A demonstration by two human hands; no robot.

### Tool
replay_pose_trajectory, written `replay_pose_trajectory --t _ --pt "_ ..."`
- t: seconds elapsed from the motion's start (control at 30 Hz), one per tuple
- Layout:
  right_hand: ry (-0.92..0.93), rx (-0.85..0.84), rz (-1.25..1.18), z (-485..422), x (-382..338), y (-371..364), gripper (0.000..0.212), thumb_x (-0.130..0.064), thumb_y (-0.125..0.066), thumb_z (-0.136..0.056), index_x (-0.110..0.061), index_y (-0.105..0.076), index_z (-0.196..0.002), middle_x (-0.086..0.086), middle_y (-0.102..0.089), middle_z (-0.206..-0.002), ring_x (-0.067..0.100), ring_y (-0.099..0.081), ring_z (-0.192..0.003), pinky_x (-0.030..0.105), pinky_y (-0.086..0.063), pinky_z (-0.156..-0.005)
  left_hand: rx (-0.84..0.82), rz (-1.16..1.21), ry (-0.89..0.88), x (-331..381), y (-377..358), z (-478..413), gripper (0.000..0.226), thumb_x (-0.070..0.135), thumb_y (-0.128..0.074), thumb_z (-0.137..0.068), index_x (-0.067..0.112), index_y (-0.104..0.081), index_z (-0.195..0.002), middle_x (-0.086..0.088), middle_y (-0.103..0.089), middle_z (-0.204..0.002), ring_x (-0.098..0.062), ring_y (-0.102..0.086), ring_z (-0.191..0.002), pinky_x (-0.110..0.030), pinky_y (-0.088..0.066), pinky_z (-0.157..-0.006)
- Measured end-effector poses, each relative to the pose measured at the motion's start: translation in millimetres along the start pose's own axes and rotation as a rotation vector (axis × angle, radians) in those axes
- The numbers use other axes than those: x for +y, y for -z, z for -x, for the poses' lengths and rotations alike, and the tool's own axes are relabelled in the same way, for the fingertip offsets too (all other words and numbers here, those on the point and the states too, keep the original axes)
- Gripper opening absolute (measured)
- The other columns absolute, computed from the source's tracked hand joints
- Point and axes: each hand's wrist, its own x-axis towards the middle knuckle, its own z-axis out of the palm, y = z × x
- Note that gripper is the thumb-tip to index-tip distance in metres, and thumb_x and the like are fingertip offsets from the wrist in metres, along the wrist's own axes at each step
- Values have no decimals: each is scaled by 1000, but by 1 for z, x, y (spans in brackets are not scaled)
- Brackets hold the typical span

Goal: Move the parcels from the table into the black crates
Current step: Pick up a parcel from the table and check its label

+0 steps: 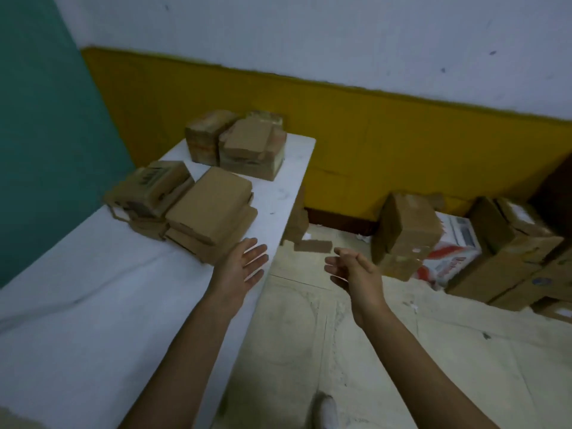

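Brown cardboard parcels lie on a white table [93,289]. A near stack of flat parcels [210,205] sits by the table's right edge, with a printed parcel [148,187] to its left. Further back stands another group of parcels [244,144]. My left hand [244,267] hovers open, fingers spread, just in front of the near stack and holds nothing. My right hand [353,267] is open over the floor, to the right of the table edge, empty as well. No black crate shows in this view.
Cardboard boxes [405,230] and a red-and-white carton [448,252] are piled on the floor at the right against the yellow wall. Small boxes [297,224] lie under the table's far end. A teal panel [46,134] borders the table's left side. My shoe [328,410] is below.
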Motion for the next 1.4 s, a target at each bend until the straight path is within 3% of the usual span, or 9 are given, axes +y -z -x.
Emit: replay_pose_trajectory --t 0.2,0.33,0.57,0.67,0.8,0.9,1.1,1.23,1.4 --pt "-24 -206 88 -114 -43 -27 18 -16 -47 -100 -8 -63 -100 5 -68 -87 18 -65 -80 32 -50 -77 245 54 -69 24 -28 -51 25 29 -37 -103 19 -59 -99 1 -63 -107 -16 -58 -104 -34 -42 -98" --pt "-50 -341 101 -161 -51 -71 17 -16 -50 -98 -13 -64 -91 5 -69 -84 19 -66 -78 35 -51 -81 366 88 -121 39 -23 -81 28 31 -38 -102 19 -53 -123 3 -64 -109 -15 -59 -108 -33 -43 -100" --pt "-23 -476 161 -235 -57 -163 18 -13 -52 -97 -13 -67 -87 5 -70 -78 18 -67 -74 31 -53 -77 555 169 -210 73 0 -155 23 26 -38 -102 22 -61 -100 7 -67 -93 -8 -61 -88 -23 -47 -75" --pt "-41 -509 204 -263 -55 -186 18 -13 -51 -98 -13 -66 -89 5 -70 -79 17 -67 -73 31 -52 -77 688 102 -244 84 12 -192 22 30 -42 -101 27 -63 -93 1 -67 -107 -10 -60 -96 -30 -46 -88" --pt "-127 -460 250 -307 -51 -195 17 -14 -50 -98 -10 -67 -97 9 -70 -87 21 -66 -82 34 -52 -82 885 5 -322 90 24 -221 19 28 -46 -99 32 -62 -89 10 -64 -99 -12 -59 -99 -34 -44 -94" --pt "-182 -473 282 -330 -46 -212 18 -17 -50 -98 -8 -65 -102 10 -69 -92 22 -65 -86 33 -52 -81 1028 -136 -366 88 38 -223 15 29 -49 -97 33 -64 -99 6 -64 -111 -15 -57 -106 -34 -43 -95" --pt "-101 -707 458 -336 -32 -268 13 -24 -56 -96 -16 -65 -93 2 -65 -88 18 -62 -85 28 -49 -73 1300 -318 -271 66 59 -229 28 19 -56 -92 15 -57 -120 -2 -56 -123 -26 -50 -117 -36 -38 -96" --pt "-109 -932 626 -335 -27 -293 28 -34 -56 -95 -18 -62 -118 -4 -63 -101 12 -59 -93 26 -47 -76 1230 -152 -85 59 53 -230 49 32 -57 -93 22 -40 -138 -3 -44 -143 -26 -43 -129 -43 -37 -103" --pt "-102 -1034 644 -346 -46 -299 33 -30 -62 -92 -18 -61 -122 -4 -62 -112 11 -59 -99 20 -46 -73 1234 -301 -70 70 42 -230 59 54 -57 -86 25 -44 -136 -5 -46 -142 -28 -46 -127 -48 -39 -102"
